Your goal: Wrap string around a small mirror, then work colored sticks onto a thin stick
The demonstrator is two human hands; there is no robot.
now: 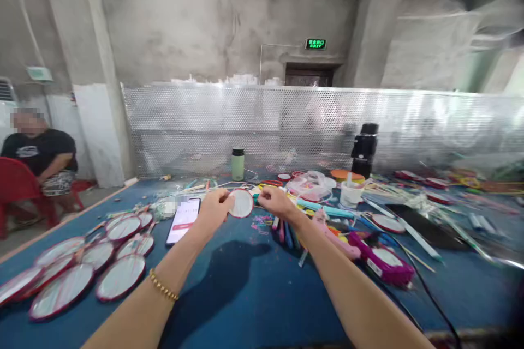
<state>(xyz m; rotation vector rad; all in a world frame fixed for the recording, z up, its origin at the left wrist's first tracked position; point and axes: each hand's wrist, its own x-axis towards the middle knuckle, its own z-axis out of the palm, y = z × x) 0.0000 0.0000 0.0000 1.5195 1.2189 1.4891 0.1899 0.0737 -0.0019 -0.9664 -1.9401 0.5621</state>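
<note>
My left hand point(215, 206) is closed on the edge of a small round white disc point(241, 204) with a thin rim, holding it upright above the blue table. Just right of the disc, my right hand point(277, 202) has its fingers pinched together. A small teal bit shows at those fingertips, but I cannot make out what they hold. Below the hands lie small pink and purple clips or scraps point(262, 223). A lit phone point(183, 222) rests left of my left forearm. Farther left, several larger red-rimmed round discs point(121, 277) overlap in a pile.
Behind the hands stand a green bottle point(238, 164) and a black flask point(364, 151). A white cup point(351, 194), a purple box-shaped item point(382, 262) with cables and a black tablet-like slab point(429, 226) lie right. A perforated metal screen point(196, 114) borders the table; a person point(41, 152) sits left.
</note>
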